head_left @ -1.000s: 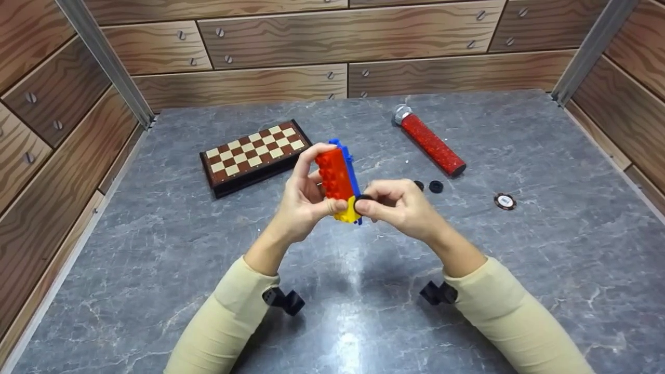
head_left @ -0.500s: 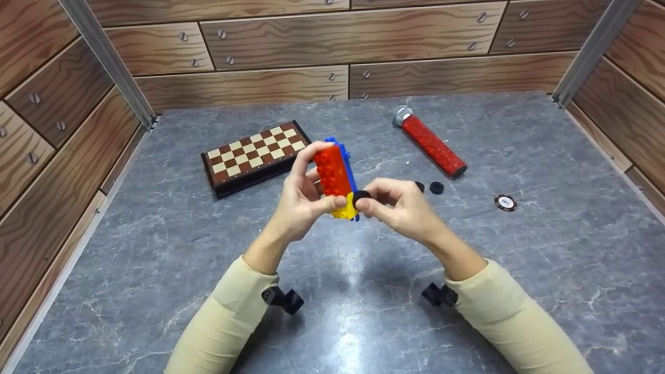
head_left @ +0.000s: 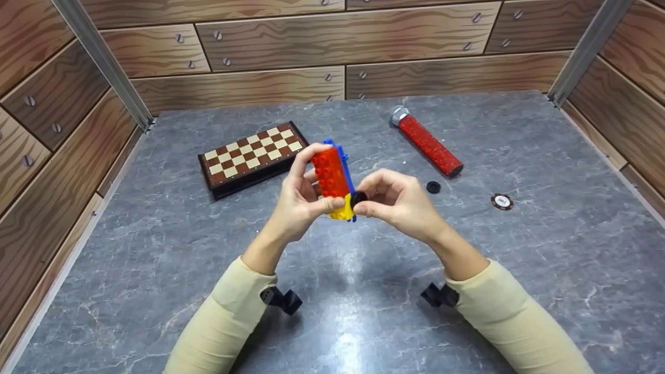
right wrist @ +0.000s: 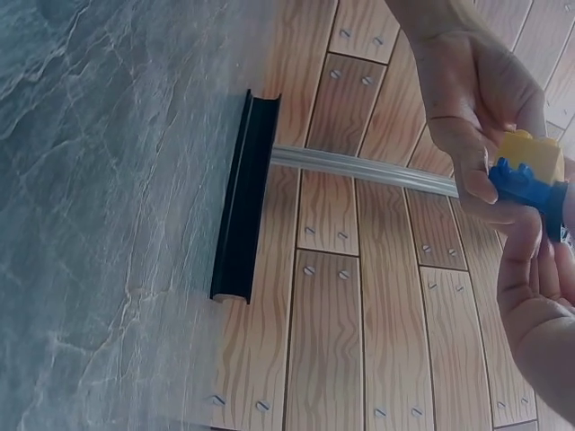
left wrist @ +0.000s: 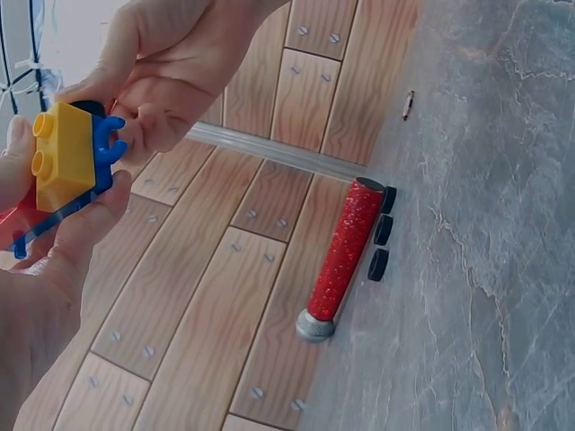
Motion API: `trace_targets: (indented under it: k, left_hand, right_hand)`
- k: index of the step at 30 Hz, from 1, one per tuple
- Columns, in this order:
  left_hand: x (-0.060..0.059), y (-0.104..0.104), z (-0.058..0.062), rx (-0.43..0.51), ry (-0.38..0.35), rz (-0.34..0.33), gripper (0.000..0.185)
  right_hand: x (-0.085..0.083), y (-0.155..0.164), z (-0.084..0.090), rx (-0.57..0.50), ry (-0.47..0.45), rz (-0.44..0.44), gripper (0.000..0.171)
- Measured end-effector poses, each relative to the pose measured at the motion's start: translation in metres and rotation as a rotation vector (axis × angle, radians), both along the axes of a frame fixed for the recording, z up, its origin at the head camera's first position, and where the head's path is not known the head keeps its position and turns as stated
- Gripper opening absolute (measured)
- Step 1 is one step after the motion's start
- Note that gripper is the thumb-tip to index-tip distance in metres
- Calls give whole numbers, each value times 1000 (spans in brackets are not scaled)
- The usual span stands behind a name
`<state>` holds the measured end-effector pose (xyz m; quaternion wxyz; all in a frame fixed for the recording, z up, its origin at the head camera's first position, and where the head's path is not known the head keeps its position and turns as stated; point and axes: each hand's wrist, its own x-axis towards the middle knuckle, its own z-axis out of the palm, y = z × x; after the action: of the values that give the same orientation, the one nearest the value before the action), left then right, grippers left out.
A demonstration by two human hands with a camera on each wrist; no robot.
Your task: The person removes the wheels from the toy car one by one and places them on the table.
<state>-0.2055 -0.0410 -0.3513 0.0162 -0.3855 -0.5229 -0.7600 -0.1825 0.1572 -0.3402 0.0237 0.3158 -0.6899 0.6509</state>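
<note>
My left hand (head_left: 300, 200) grips a toy block build (head_left: 334, 179) above the table: a red brick over a yellow one on a blue base. The left wrist view shows the yellow brick (left wrist: 65, 154) and blue base (left wrist: 101, 148) against my left thumb. My right hand (head_left: 397, 202) pinches a small black wheel (head_left: 358, 198) and holds it against the blue base's lower right side. In the right wrist view the blue base (right wrist: 530, 189) and yellow brick (right wrist: 532, 148) sit between both hands' fingers.
A folded chessboard (head_left: 254, 156) lies back left. A red glitter tube (head_left: 426, 141) lies back right, with a loose black wheel (head_left: 433, 187) by its near end and a poker chip (head_left: 502, 201) further right. Wood-panel walls enclose the grey table (head_left: 156, 249).
My right hand has pressed the black wheel closer onto the build's side. The build has barely moved. One of the two loose wheels by the tube is now hidden behind my right hand.
</note>
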Motion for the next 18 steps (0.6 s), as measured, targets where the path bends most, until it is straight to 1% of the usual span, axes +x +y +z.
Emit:
trace_targets:
  k: [6,10,18]
  left_hand:
    - [-1,0,0,-15,19,16,71]
    - [-2,1,0,-25,19,30,71]
    - [2,2,0,-46,-4,96,71]
  right_hand:
    - [-2,-1,3,58,-48,0,22]
    - [-2,-2,4,86,-57,1,21]
    - [-3,-4,4,92,-58,-29,20]
